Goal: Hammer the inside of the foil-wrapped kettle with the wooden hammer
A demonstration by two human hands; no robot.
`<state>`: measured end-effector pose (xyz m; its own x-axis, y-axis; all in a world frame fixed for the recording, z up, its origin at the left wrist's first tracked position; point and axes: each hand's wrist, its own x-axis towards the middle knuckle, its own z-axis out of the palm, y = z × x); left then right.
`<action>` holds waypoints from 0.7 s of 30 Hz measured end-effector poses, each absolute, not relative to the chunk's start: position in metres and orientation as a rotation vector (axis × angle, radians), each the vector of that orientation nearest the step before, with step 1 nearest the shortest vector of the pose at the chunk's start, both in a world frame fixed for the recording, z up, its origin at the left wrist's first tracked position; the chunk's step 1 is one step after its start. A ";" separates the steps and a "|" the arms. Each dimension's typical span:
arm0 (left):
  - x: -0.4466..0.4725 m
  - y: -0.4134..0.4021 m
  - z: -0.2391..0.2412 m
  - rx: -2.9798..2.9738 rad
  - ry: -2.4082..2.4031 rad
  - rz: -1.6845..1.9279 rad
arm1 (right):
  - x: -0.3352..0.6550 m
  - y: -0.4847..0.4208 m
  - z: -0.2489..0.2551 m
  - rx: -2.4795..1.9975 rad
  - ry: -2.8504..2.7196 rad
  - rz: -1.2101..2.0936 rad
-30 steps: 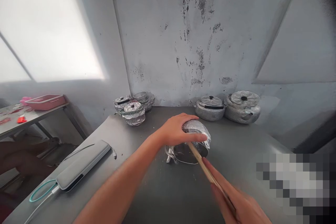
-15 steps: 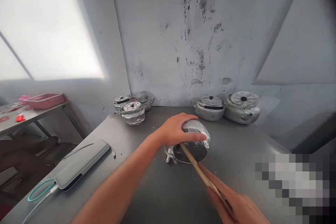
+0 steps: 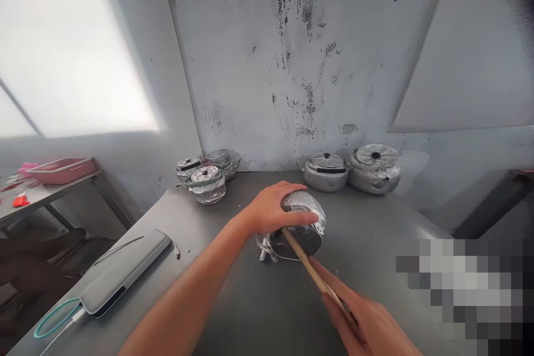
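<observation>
Table (image 3: 367,245), grey, against black-flecked wall (image 3: 242,83)

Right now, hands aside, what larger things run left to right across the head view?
Pink rectangular plastic basket, long grey rounded case, cluster of silver metal pots, tilted open silver metal pot, upright silver metal lidded pot, bigger rounded silver metal lidded pot.

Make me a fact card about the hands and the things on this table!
Left hand: clasps the tipped silver pot
Right hand: holds a wooden stick, far end at the pot's mouth
Pot's mouth: faces the person
Back left: cluster of small silver pots
Back right: two lidded silver vessels
Near left: long grey case
</observation>
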<state>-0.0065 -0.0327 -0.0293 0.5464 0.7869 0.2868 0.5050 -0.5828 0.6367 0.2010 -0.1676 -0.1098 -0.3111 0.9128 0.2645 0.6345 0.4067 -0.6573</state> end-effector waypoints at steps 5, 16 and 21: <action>-0.007 -0.032 -0.031 2.274 1.053 0.782 | 0.199 -0.168 -0.112 -1.307 -2.058 0.604; -0.005 -0.034 -0.030 2.263 1.072 0.767 | 0.206 -0.164 -0.108 -1.304 -2.025 0.593; -0.006 -0.032 -0.031 2.273 1.053 0.779 | 0.201 -0.168 -0.104 -1.280 -2.044 0.637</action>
